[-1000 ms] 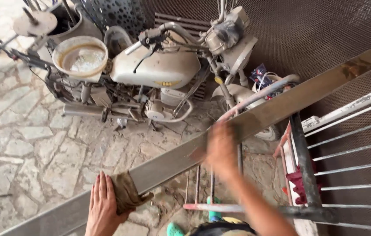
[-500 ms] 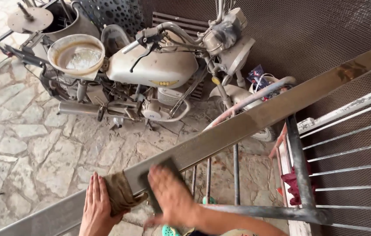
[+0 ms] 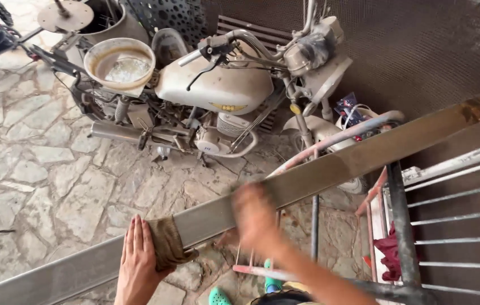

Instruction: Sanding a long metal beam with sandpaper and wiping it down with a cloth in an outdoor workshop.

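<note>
The long flat metal bar (image 3: 330, 169) runs diagonally across the view, its low end at the bottom left and its high end at the upper right, resting across the upper rail of a metal stand (image 3: 404, 226) whose pink-painted tube curves up just behind it. The left hand (image 3: 137, 265) lies flat on the bar's lower stretch, fingers extended and held together, its thumb side against a brown rag (image 3: 166, 243) draped over the bar; it presses rather than clasps. The right hand (image 3: 256, 217) sits on the bar just up-slope of the rag, near the bar's midpoint, and is blurred (whether its fingers are spread, closed or wrapped on the bar cannot be told). Both hands bear on the same face of the bar, the left being nearer its low end and the right nearer the stand. The bar's long axis therefore leads away from the right hand toward the upper right, with most of the bare length on that side. Behind the bar stands a dusty cream motorcycle (image 3: 217, 90) on stone paving (image 3: 42, 175), with a round basin (image 3: 118, 62) resting on its rear.
</note>
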